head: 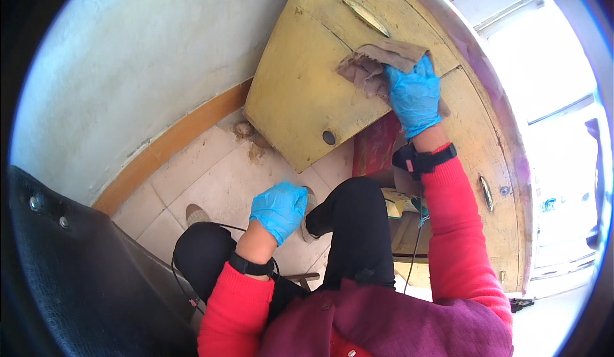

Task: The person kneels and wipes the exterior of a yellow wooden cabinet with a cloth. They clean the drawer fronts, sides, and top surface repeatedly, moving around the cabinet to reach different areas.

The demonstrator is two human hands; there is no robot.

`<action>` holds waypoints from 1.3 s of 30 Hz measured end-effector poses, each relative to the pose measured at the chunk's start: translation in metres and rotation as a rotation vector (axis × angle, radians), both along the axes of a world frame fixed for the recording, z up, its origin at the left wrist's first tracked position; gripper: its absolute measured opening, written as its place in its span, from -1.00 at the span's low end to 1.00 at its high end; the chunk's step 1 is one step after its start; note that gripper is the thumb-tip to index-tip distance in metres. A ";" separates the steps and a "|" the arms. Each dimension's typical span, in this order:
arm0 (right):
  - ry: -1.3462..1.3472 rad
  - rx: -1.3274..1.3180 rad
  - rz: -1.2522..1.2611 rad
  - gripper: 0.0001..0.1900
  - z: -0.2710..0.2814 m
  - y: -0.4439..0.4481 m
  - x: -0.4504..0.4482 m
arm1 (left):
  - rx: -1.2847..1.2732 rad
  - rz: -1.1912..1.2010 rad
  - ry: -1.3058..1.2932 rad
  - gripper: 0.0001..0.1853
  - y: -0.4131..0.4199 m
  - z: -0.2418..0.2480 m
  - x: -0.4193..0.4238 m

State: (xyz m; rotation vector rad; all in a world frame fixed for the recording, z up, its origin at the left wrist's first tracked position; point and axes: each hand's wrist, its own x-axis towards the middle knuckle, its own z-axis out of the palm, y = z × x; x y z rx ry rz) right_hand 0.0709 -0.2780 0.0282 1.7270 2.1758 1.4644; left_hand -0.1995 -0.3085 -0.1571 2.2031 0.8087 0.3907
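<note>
My right hand (413, 95), in a blue disposable glove, grips a worn brownish-pink cloth (379, 64) against the front of a yellow wooden desk (472, 112), near the top of a cabinet door (307, 83). Above the cloth is a long metal drawer handle (366, 17). The door has a dark round hole near its lower edge. My left hand (279, 208), also in a blue glove, hangs above my knees with the fingers curled. No object shows in it, though its palm side is hidden.
A pale wall (144, 69) with an orange-brown baseboard (177, 141) runs along the left. A black chair back or similar dark panel (86, 270) stands at lower left. Beneath the desk are a red panel (376, 143) and an open compartment with some items. Stains mark the tiled floor (216, 174).
</note>
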 end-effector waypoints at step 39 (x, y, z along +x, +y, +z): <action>-0.154 -0.650 -0.209 -0.71 -0.003 -0.007 -0.022 | 0.115 0.044 -0.063 -0.77 0.004 0.001 -0.008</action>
